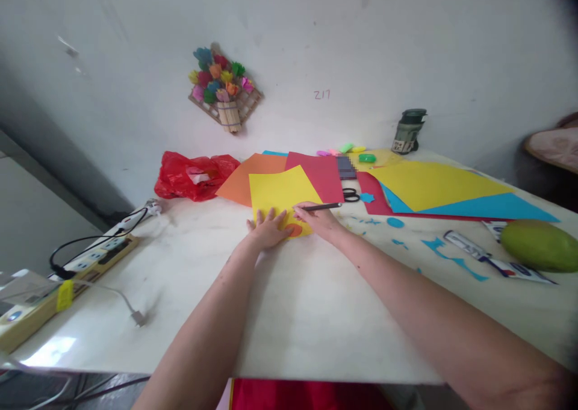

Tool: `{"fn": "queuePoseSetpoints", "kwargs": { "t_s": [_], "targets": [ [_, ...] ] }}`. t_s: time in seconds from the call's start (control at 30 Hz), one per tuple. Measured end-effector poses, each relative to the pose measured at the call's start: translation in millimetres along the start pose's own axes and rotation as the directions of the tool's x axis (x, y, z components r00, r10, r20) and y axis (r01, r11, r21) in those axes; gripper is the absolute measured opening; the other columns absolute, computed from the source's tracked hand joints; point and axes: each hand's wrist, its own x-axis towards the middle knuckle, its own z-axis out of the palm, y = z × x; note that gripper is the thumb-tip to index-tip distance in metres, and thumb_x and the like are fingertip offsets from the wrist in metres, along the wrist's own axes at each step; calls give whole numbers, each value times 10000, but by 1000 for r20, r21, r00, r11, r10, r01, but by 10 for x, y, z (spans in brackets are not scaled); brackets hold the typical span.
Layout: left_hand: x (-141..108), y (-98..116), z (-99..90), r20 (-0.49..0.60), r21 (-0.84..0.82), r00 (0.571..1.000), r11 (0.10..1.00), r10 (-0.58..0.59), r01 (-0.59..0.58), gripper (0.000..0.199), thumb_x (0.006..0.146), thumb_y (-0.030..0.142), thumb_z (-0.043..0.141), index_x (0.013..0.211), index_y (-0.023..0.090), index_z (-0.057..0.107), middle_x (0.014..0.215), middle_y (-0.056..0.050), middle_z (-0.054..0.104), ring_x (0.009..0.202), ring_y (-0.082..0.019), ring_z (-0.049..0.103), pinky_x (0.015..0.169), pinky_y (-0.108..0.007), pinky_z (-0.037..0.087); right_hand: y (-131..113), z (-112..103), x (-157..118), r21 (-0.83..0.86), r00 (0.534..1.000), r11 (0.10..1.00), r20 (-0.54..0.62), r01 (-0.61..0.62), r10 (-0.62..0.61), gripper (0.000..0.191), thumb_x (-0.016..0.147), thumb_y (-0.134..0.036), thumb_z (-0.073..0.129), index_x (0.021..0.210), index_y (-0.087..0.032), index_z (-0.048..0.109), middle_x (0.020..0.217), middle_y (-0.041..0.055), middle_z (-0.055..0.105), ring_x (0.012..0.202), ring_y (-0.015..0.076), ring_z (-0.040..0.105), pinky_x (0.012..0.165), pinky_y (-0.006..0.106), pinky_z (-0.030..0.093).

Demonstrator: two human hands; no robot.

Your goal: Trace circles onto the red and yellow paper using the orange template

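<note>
A yellow sheet of paper (282, 187) lies on the white table in front of me. My left hand (267, 229) rests on its lower left part with the fingers spread, the thumb by an orange round piece (295, 230). My right hand (316, 218) is closed around a dark pen (324, 206) over the sheet's right part. The pen lies at a low slant, and its writing tip is hidden by my fingers. Beneath the yellow sheet are an orange sheet (241, 181) and a red sheet (316, 172).
Black scissors (351, 194), blue paper scraps (395, 223), glue tubes (467, 245) and a green fruit (539, 245) lie to the right. More coloured sheets (438, 184) and a bottle (409, 132) stand farther back. Left are a red bag (180, 178) and power strips (97, 256).
</note>
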Motion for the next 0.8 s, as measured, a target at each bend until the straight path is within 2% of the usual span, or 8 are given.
{"fn": "queuePoseSetpoints", "kwargs": {
  "t_s": [0.07,0.2,0.4,0.8],
  "targets": [
    [-9,11,-6,5,2,1000,1000,-9,9,713,660,720,231,1282,390,121,1376,38,41,1207,-333,-73,878,-606,17,44,48,6,14,999,999,33,-31,31,226,741,-339,444,839,-166,550,762,38,600,738,115,577,690,260,458],
    [-19,21,-16,22,-1,1000,1000,-12,12,718,670,705,233,1291,370,101,1376,38,13,1207,-326,-87,882,-601,13,114,66,20,38,996,996,25,-81,80,229,741,-338,451,855,-162,544,759,42,604,731,115,579,689,265,457],
    [-23,10,-22,27,-1,1000,1000,2,-2,724,668,707,212,1294,359,102,1376,37,7,1206,-334,-83,881,-600,22,124,28,17,23,997,998,46,-57,56,259,742,-370,441,854,-161,546,755,45,607,680,111,579,674,267,453],
    [-18,0,-16,31,2,1000,1000,2,-2,733,660,716,215,1293,364,102,1377,32,12,1209,-326,-77,888,-592,23,84,20,-2,22,995,997,61,-76,75,269,739,-367,448,870,-152,539,765,50,604,706,113,575,699,267,447]
  ]
}}
